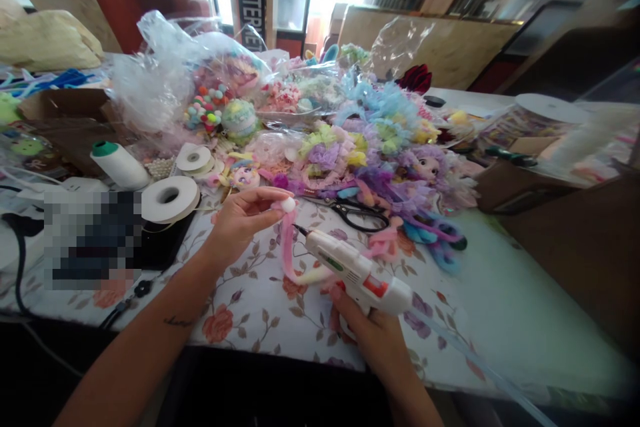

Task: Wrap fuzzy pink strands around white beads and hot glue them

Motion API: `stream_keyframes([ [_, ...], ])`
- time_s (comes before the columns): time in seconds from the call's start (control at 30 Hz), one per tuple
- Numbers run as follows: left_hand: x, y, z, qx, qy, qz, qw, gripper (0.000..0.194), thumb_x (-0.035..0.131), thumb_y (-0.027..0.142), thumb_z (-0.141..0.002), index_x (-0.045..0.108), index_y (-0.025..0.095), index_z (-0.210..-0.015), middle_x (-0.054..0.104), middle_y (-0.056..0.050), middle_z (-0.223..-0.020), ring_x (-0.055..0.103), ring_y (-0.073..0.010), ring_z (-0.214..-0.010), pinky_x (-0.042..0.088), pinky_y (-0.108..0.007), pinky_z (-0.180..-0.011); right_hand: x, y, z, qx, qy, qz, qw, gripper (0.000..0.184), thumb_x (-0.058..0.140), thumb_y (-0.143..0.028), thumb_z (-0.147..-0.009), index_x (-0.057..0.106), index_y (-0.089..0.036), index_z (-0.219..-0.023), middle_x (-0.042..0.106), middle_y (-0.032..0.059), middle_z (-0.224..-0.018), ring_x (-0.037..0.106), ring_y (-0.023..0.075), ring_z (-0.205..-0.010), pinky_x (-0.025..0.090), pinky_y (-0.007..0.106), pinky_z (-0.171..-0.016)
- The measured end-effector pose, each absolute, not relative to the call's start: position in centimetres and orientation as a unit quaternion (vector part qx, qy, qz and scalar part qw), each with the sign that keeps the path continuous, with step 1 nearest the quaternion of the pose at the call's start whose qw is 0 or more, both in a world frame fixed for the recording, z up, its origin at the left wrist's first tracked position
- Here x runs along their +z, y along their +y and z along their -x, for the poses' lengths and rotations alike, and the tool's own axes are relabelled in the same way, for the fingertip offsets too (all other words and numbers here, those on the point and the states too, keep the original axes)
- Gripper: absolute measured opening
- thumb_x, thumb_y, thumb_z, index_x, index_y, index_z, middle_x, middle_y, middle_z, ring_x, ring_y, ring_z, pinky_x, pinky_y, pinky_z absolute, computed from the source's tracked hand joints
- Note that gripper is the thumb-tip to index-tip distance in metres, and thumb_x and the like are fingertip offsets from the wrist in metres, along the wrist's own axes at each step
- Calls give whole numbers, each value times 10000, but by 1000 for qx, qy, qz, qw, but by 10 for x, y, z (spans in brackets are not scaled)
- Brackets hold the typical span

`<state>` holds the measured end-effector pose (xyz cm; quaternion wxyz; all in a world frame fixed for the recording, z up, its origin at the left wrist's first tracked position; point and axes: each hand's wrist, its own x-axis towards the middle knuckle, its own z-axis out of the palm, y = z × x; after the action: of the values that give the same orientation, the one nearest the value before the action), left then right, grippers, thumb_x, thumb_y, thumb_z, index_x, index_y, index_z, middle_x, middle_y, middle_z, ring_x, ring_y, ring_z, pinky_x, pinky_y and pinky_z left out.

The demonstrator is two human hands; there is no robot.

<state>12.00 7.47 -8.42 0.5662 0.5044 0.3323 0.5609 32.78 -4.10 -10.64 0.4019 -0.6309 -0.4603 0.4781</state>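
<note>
My left hand (245,217) pinches a small white pom-pom (289,204) between thumb and fingertips. From just under it a fuzzy pink and pale yellow strip (287,247) hangs down and curves right along the cloth. My right hand (365,330) is wrapped round the handle of a white hot glue gun (357,267), whose dark nozzle points up and left, a short way below the pom-pom and apart from it. A clear glue stick (465,350) trails out of the gun's back end. Black-handled scissors (361,215) lie just beyond the gun.
Plastic-wrapped bundles and ruffled pastel pieces (330,153) are heaped at the back. Ribbon spools (170,200) and a white thread cone (119,165) stand at left. A cardboard box (560,233) borders the right side. Floral cloth (250,307) covers the table.
</note>
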Motion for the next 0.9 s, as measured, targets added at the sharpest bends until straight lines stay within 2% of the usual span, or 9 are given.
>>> stream_keyframes([
  [0.1, -84, 76, -120, 565, 333, -497, 568, 193, 828, 187, -701, 786, 232, -884, 766, -34, -1008, 694, -179, -964, 541, -271, -867, -106, -43, -330, 474, -466, 631, 400, 392, 611, -551, -824, 678, -174, -745, 566, -1, -520, 435, 117, -458, 363, 246, -435],
  [0.23, -86, 75, -119, 549, 336, -525, 556, 194, 817, 198, -722, 780, 228, -910, 757, -47, -1051, 685, -191, -1004, 540, -278, -881, -108, -45, -331, 482, -463, 620, 410, 477, 613, -582, -827, 624, -175, -579, 569, 22, -525, 480, 130, -495, 388, 260, -476],
  [0.5, -88, 75, -119, 523, 334, -567, 541, 206, 806, 230, -739, 775, 210, -942, 739, -80, -1099, 671, -233, -1059, 544, -331, -917, -102, -40, -323, 498, -459, 584, 447, 366, 633, -540, -839, 646, -181, -766, 575, -10, -512, 410, 96, -418, 347, 229, -409],
  [0.9, -87, 74, -119, 517, 329, -570, 547, 195, 803, 221, -744, 776, 216, -937, 736, -72, -1092, 669, -227, -1059, 548, -321, -910, -109, -40, -325, 504, -456, 588, 438, 401, 618, -565, -840, 632, -177, -740, 574, -5, -507, 382, 89, -411, 305, 230, -397],
])
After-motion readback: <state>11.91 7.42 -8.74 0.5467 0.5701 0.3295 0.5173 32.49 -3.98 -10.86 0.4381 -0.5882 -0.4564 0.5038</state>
